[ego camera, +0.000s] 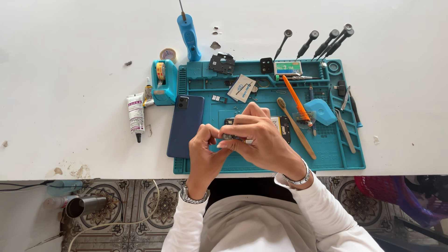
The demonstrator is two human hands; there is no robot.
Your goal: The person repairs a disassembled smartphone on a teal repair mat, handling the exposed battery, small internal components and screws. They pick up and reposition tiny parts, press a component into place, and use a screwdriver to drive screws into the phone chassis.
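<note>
My left hand (205, 151) and my right hand (261, 140) meet above the teal work mat (336, 156). Together they pinch a small dark, metallic part (233, 137) between the fingertips. Under the hands lies an opened phone (283, 127) with its inner parts showing, mostly hidden by my right hand. A dark blue phone back cover (185, 126) lies on the mat's left edge, just left of my left hand.
On the mat: a wooden brush (295, 126), an orange pry tool (295, 98), a blue pick (320, 111), tweezers (344, 130), small boards and cards. Several screwdrivers (322, 44) stand behind it. A glue tube (136, 114), tape holder (163, 81) and blue tool (189, 35) lie to the left. The table's near edge runs just below my wrists.
</note>
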